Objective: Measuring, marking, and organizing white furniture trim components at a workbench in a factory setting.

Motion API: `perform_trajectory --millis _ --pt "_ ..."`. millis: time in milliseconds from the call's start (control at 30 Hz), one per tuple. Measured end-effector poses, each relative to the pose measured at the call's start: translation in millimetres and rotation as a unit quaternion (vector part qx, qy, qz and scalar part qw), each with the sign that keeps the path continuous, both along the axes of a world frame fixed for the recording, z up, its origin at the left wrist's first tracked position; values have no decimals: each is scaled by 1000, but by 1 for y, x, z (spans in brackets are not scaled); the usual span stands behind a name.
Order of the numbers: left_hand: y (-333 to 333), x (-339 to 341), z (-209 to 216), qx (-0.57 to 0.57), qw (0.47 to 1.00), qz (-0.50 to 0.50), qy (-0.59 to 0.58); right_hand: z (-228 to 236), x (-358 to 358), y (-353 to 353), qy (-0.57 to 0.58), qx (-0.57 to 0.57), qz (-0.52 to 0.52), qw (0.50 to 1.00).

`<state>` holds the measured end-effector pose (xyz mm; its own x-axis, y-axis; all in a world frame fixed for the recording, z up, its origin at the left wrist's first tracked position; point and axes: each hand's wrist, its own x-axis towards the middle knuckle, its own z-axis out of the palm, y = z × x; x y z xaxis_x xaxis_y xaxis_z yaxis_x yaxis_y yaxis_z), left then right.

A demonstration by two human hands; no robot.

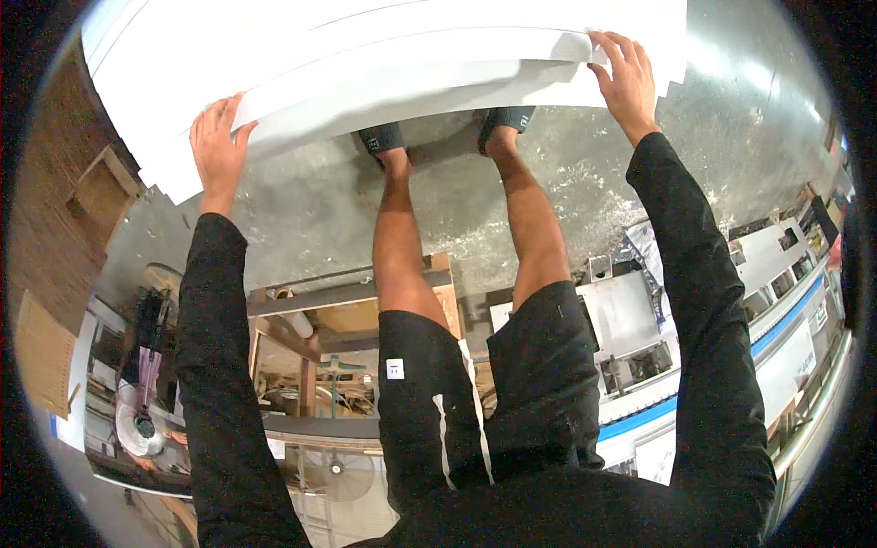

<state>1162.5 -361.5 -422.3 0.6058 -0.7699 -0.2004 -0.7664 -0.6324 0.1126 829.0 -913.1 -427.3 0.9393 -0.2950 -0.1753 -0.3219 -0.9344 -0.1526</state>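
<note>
A wide white sheet [411,55] fills the top of the view, with several layered edges, like stacked boards or panels. Its near edge bows and lifts in a long curve. At the left end, my left hand [219,151] grips this edge, fingers over the top and thumb to the side. My right hand [628,82] pinches the same edge at the right end, thumb below and fingers above. What lies under the stack is hidden. I cannot tell whether one layer or more is held.
My feet stand on a grey concrete floor [311,196] just short of the sheets. Behind me are a wooden frame rack [352,297] with scraps and a white and blue machine [639,416]. A brown wooden panel [55,183] stands at the left.
</note>
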Motion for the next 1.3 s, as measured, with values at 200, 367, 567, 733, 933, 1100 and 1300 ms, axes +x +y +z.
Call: perform_trajectory --millis 200,367,567,733,933,1100,1300 --pt "29 -38 4 20 1000 10 21 3 -41 30 44 40 -5 998" --pt "22 -48 0 18 1000 9 11 -9 -57 37 24 37 -39 998" --pt "14 -47 -8 -7 997 72 -9 -17 -56 16 -31 29 -108 993" --pt "37 -51 -17 -44 988 138 -48 -15 -66 8 -65 43 -116 990" --pt "164 34 -57 62 925 311 -209 -37 -109 -75 -61 31 -427 902" --pt "260 175 -45 101 855 505 61 -34 -130 -134 -18 365 -494 789" --pt "342 174 -94 -135 685 626 348 -24 -113 -128 40 411 -481 773"
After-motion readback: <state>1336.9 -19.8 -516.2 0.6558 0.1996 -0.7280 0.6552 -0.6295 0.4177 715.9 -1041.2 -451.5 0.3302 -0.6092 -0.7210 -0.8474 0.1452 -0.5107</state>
